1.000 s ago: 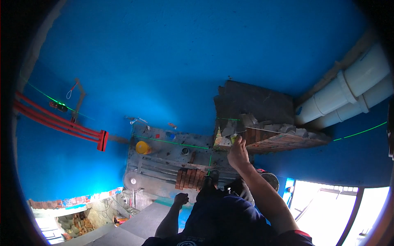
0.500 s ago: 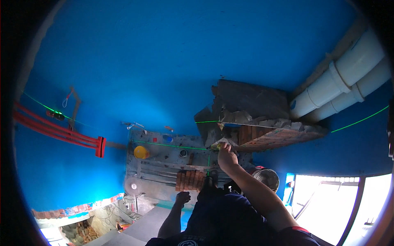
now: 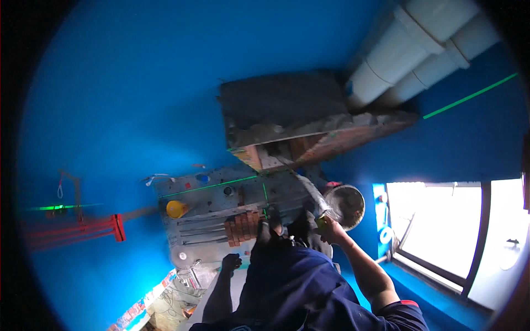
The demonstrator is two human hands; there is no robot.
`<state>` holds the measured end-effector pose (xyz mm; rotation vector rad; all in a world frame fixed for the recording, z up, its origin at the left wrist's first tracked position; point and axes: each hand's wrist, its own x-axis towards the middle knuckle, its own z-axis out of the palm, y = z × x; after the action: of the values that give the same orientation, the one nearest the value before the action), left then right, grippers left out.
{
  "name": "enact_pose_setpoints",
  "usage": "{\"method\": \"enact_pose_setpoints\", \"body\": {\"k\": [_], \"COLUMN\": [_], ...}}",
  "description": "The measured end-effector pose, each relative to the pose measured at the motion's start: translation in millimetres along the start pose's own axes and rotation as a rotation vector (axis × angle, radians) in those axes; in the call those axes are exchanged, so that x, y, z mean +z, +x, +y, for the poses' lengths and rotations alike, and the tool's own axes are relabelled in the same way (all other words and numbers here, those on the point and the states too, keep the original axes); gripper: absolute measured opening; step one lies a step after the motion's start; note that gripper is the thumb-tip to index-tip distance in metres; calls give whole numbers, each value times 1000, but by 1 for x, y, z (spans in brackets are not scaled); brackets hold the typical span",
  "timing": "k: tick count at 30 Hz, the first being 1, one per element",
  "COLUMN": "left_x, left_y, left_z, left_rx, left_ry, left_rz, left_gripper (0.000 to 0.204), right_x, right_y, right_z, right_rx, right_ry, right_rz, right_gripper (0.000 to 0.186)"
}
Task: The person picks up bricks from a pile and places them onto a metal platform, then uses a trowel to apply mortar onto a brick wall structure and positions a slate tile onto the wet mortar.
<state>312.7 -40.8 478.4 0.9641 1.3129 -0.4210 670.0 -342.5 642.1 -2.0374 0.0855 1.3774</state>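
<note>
Right hand: my right hand point(image 3: 329, 227) grips a trowel point(image 3: 314, 201), fingers clenched on its handle, the blade next to the mortar pan point(image 3: 346, 205).
Left hand: my left hand point(image 3: 231, 262) hangs low by my thigh, touching nothing; I cannot tell whether the fingers are curled or loose.
Bricks: a stack of red bricks point(image 3: 243, 226) on the grey platform point(image 3: 221, 193).
Wall: a partly built brick course point(image 3: 309, 146) capped with mortar.
Progress: judged part-way; the course laid, stacked bricks left.
Other: yellow cup point(image 3: 176, 209); white pipes point(image 3: 419, 52).

Right hand point(image 3: 330, 229) reaches forward, fingers closed; left hand point(image 3: 231, 263) hangs low.
</note>
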Motion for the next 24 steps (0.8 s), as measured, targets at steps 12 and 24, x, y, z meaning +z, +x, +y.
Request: {"method": "enact_pose_setpoints", "body": {"k": [12,24], "left_x": [67,92], "left_y": [-56,-109], "left_z": [144,186], "left_rx": [2,-201], "left_ry": [501,773], "left_rz": [12,172], "left_gripper": [18,23], "right_x": [-28,-109], "right_y": [113,235], "right_z": [264,224], "right_rx": [459,450], "right_ry": [525,1], "right_rz": [271,316], "right_gripper": [31,29]}}
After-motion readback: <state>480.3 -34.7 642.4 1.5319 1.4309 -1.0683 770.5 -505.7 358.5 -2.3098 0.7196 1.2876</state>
